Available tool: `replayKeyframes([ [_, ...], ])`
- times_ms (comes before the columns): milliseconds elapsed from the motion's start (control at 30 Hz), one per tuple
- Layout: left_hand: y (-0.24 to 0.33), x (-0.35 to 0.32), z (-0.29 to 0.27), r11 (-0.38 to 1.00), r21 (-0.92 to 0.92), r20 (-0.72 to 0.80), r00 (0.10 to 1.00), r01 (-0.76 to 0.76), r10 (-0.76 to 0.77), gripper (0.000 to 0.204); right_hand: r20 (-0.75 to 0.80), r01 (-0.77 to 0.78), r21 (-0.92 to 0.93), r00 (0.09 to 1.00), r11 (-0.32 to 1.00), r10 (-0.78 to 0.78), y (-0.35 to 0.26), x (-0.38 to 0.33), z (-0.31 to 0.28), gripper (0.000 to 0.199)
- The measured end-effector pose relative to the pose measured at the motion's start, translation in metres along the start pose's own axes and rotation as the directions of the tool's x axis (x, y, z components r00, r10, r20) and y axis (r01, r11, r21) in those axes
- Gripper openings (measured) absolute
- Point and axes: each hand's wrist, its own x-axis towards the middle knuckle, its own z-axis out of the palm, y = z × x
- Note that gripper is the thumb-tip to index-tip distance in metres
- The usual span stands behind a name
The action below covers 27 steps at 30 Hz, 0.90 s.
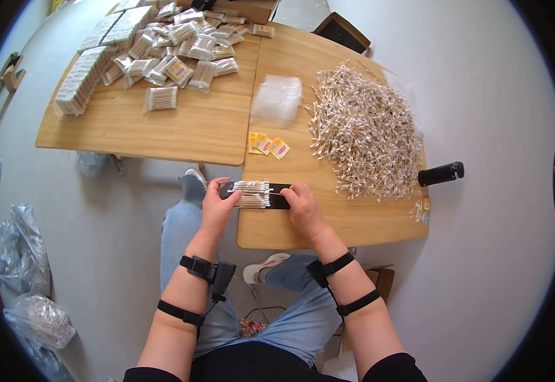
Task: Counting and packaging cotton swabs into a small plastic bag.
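A row of cotton swabs (250,193) lies across a black flat holder (280,188) at the near left edge of the right wooden table (328,223). My left hand (218,205) presses against the swabs' left ends and grips the holder's left end. My right hand (303,207) rests on the holder's right part, fingers against the swabs' right ends. A large loose heap of cotton swabs (365,130) lies further right on the same table.
A stack of clear plastic bags (278,97) and small yellow labels (267,146) lie beyond my hands. A black cylinder (441,173) sits at the table's right edge. The left table (188,137) holds several packed swab bags (161,98). Plastic sacks (20,274) lie on the floor at left.
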Motion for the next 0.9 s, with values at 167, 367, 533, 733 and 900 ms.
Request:
replayKeyframes([
  [167,-0.002,0.001,-0.001,1.0,-0.02,-0.002,1.0,0.02,-0.02,0.042,0.045,0.047,-0.015,0.998,0.999,-0.046,-0.001,0.007,0.001,0.021],
  [367,0.0,0.001,0.0,1.0,-0.001,0.023,0.999,0.03,-0.029,0.04,0.009,0.037,-0.014,0.999,0.999,-0.037,-0.014,0.014,0.015,0.019],
  [533,-0.008,0.001,-0.001,1.0,0.006,-0.006,1.0,-0.022,0.022,0.038,-0.055,0.02,0.021,0.998,1.0,-0.019,-0.025,0.018,0.021,0.018],
  [733,-0.011,0.005,-0.002,0.969,-0.24,-0.067,0.995,0.054,-0.072,0.021,-0.198,-0.136,0.134,0.967,0.982,0.161,-0.025,0.005,0.025,0.017],
  [900,-0.01,0.003,-0.009,0.971,-0.208,-0.035,0.991,0.118,-0.128,0.027,-0.03,-0.107,-0.184,0.994,0.977,0.103,-0.025,-0.004,0.028,0.057],
])
